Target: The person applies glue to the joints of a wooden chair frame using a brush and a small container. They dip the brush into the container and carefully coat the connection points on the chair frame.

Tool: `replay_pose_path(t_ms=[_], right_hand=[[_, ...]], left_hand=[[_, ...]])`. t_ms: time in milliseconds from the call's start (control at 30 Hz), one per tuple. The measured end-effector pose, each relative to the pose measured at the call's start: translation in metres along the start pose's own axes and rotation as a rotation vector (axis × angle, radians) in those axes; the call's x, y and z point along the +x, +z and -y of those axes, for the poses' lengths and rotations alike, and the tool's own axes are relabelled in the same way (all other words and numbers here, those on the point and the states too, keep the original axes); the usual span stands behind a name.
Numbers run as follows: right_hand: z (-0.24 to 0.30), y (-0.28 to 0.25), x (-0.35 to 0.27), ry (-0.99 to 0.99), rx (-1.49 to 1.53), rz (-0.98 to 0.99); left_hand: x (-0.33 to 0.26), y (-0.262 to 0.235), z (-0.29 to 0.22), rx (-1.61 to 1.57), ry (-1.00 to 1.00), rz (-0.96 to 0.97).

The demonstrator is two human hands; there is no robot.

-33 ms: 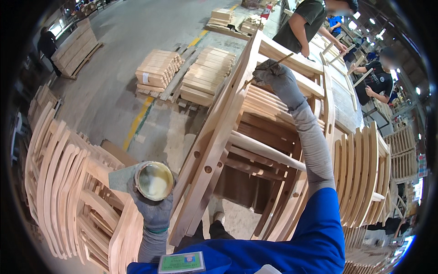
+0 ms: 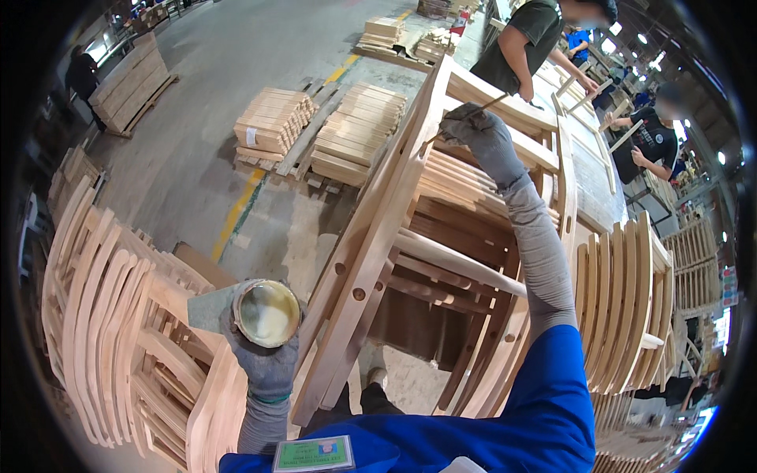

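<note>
My left hand (image 2: 264,366), in a grey glove, is closed round a small round tub (image 2: 269,314) with a creamy white paste inside. A flat pale grey-green piece (image 2: 211,310) juts out beside the tub; whether I hold it too is hidden. My right hand (image 2: 481,138), also gloved, pinches a thin wooden stick (image 2: 495,102). The lower end of the stick is at the long rail of a pale wooden chair frame (image 2: 394,201), near its far end; I cannot tell if it touches. Round holes show in the rail's near part.
Stacked curved chair parts (image 2: 102,315) stand at my left, and more chair frames (image 2: 619,307) at my right. Ahead, bundles of wooden slats (image 2: 272,118) lie on a pallet. A co-worker (image 2: 524,47) stands at the far side by a work table (image 2: 591,150); another person (image 2: 654,142) is further right.
</note>
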State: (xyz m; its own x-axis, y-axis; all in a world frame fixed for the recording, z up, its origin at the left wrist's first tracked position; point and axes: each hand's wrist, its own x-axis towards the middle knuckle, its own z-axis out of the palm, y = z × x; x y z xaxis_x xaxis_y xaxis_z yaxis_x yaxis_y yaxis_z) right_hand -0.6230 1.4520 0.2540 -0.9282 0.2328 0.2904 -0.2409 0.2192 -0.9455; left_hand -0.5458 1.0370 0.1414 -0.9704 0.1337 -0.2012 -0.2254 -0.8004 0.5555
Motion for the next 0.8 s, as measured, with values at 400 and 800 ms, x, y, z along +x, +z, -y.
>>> replay_pose_path(t_ms=[400, 800], right_hand=[[0.013, 0.008, 0.009, 0.089, -0.178, -0.158], [0.128, -0.005, -0.159, -0.068, 0.367, -0.327]], left_hand=[[-0.01, -0.001, -0.007, 0.808, 0.525, 0.191], [-0.055, 0.089, 0.016, 0.214, 0.099, 0.393]])
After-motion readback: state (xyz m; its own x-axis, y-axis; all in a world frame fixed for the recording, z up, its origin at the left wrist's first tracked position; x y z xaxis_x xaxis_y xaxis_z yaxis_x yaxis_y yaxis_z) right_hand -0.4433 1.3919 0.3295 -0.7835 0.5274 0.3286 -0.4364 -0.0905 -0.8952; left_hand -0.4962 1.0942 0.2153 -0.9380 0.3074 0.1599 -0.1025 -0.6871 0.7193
